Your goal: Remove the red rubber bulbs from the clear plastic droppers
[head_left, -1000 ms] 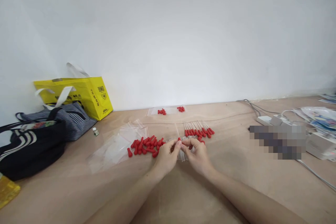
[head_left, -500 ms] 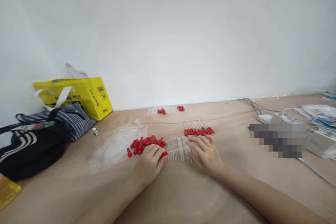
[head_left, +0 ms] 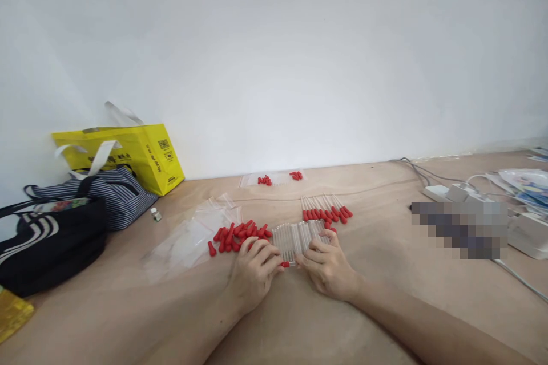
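Note:
My left hand [head_left: 253,268] and my right hand [head_left: 326,266] rest on the wooden table [head_left: 385,308], fingers curled, nearly meeting. Between their fingertips sits a red rubber bulb [head_left: 285,264], pinched by my left hand against the near end of a clear glass tube my right hand steadies. That tube lies in a row of clear tubes [head_left: 297,236] just beyond my fingers. A heap of loose red bulbs [head_left: 237,234] is left of the row. Finished droppers with red bulbs [head_left: 325,210] lie fanned out behind.
Clear plastic bags [head_left: 188,236] lie left of the bulbs. More bagged red parts [head_left: 278,178] sit by the wall. A yellow bag [head_left: 128,154], striped bag [head_left: 107,194] and black bag [head_left: 47,245] stand at left. Power strips and cables [head_left: 454,194] are at right.
My hands parted and lay over the bulb heap and the tubes half a second ago. They have come together at the near end of the tube row, with a red bulb between them.

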Demonstrator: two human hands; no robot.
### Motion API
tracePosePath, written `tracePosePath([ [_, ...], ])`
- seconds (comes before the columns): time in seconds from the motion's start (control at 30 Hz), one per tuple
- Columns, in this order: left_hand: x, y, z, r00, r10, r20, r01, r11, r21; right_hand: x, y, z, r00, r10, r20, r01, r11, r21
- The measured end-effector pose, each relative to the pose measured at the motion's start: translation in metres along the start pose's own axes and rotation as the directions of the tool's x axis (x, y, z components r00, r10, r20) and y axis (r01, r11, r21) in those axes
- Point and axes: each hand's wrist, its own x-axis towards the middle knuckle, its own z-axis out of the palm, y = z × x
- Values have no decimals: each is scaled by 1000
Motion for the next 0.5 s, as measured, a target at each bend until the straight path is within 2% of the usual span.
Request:
tracePosePath([
  [0.1, 0, 3, -1, 1000, 6, 17, -6, 1000, 6, -1, 0, 0, 1000, -4, 4, 4, 1000, 7],
  [0.33, -6, -3, 2, 997, 13, -74, -15, 1000, -24, -8, 7, 1, 996, 7, -90, -1, 998, 58],
  [0.43, -10, -8, -3, 993, -62, -102, 61, 998, -15, -17, 17, -5, 986, 134, -96, -128, 990, 66],
  [0.5, -11, -8, -5, 991, -68, -113, 65, 997, -29, -22, 23, -7, 966, 247, -71, -243, 968, 66],
])
